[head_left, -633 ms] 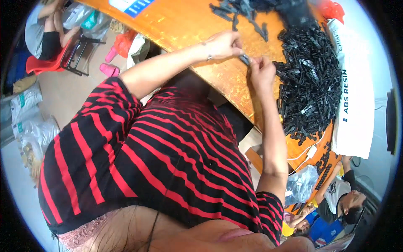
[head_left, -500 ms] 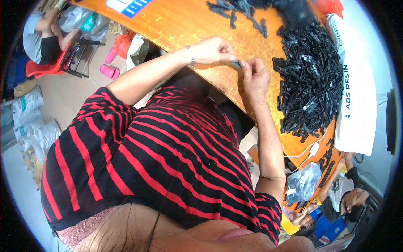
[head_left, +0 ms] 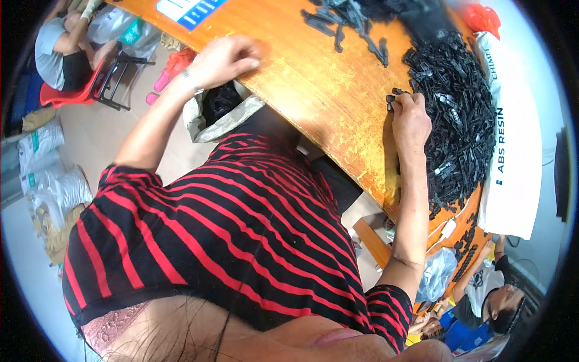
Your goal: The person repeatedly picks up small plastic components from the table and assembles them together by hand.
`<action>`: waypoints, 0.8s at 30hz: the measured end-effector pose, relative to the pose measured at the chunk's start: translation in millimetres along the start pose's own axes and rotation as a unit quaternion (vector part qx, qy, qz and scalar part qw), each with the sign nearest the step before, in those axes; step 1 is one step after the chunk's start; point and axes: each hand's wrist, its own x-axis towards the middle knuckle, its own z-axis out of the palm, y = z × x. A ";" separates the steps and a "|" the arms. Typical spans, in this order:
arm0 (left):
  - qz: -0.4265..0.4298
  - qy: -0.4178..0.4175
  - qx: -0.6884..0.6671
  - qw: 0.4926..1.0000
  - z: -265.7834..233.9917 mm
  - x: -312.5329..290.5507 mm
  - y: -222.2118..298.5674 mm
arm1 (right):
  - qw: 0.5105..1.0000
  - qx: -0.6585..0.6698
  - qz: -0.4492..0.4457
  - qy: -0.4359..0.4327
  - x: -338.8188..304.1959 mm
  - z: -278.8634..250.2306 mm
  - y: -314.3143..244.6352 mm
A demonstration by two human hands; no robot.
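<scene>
My right hand is at the near left edge of a large heap of black plastic parts. Its fingertips are closed on a small black plastic part, partly hidden by the fingers. Out to the left, over the table's edge, is my left hand. Its fingers are bent and smeared by motion, so whether anything is between them does not show. Below it an open pale sack stands against the table, with dark things inside.
The orange wooden table carries more black parts at the far side and a blue-and-white sheet. A white sack edges the heap. A white cable and clear bag lie right, near co-workers.
My hands were together over the table's near edge. The left has drawn away to the left, above the sack; the right has moved right to the heap and grips a black part there.
</scene>
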 end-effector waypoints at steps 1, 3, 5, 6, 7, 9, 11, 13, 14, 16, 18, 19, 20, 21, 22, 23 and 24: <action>0.045 0.024 0.043 0.998 5.9 16.1 8.4 | 1.000 0.007 -0.013 -0.002 2.2 1.5 -8.7; 0.094 0.069 0.071 0.991 25.2 53.9 17.3 | 1.000 0.010 -0.024 -0.011 8.5 8.5 -14.3; 0.157 0.145 0.108 0.971 43.2 89.1 30.2 | 0.999 0.019 -0.041 -0.005 13.2 16.5 -18.8; 0.157 0.145 0.107 0.971 49.3 102.8 38.9 | 0.998 0.029 -0.057 0.001 14.3 18.5 -22.1; 0.186 0.177 0.140 0.956 54.8 115.6 48.1 | 0.996 0.045 -0.072 0.005 14.7 19.7 -25.7; 0.218 0.208 0.172 0.938 60.6 139.5 55.8 | 0.994 0.058 -0.089 0.000 16.2 22.0 -24.8; 0.185 0.050 0.210 0.959 59.2 156.3 60.2 | 0.995 0.046 -0.085 -0.005 17.3 20.8 -23.1; 0.211 0.062 0.234 0.947 58.8 156.5 65.3 | 0.996 0.068 -0.061 0.019 19.6 14.5 -20.5; 0.234 0.075 0.259 0.934 58.3 156.4 67.8 | 0.996 0.069 -0.060 0.019 21.5 7.0 -23.6; 0.253 0.120 0.209 0.937 76.0 156.2 56.0 | 0.987 0.108 -0.068 0.095 22.5 -6.6 -38.1; 0.282 0.161 0.156 0.933 87.2 153.2 57.4 | 0.987 0.101 -0.072 0.106 20.3 -0.6 -39.8; 0.256 0.147 0.131 0.946 93.6 148.4 57.5 | 0.989 0.103 -0.077 0.078 16.4 5.5 -42.6; 0.228 0.135 0.107 0.958 95.4 142.7 59.4 | 0.989 0.107 -0.085 0.050 17.0 7.3 -49.9; 0.218 0.148 0.074 0.962 96.3 137.5 60.8 | 0.984 0.140 -0.088 0.063 14.6 8.1 -57.4; 0.216 0.149 0.075 0.962 95.6 135.4 62.4 | 0.980 0.157 -0.095 0.075 15.7 7.3 -63.6; 0.149 0.126 -0.016 0.981 93.1 130.7 65.6 | 0.977 0.171 -0.100 0.077 15.9 6.0 -73.2; 0.079 0.101 -0.108 0.986 91.4 127.5 66.7 | 0.974 0.185 -0.105 0.080 15.2 6.2 -82.9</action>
